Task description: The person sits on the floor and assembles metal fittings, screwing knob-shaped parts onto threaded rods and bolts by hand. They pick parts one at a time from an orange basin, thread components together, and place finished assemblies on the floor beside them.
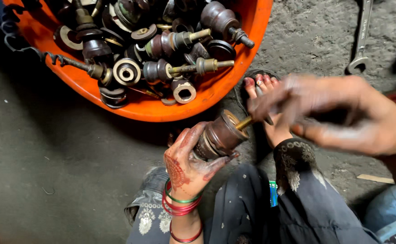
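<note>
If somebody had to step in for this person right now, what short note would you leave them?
Left hand: grips a brown insulator, its brass threaded stud pointing right.
Right hand: blurred, at the stud's tip; whether it holds anything cannot be told.
Orange tub just above holds many similar insulators and studs.
A spanner lies on the floor, upper right.
Done: this piece is out of the tub.
Left: the work at the stud.
</note>
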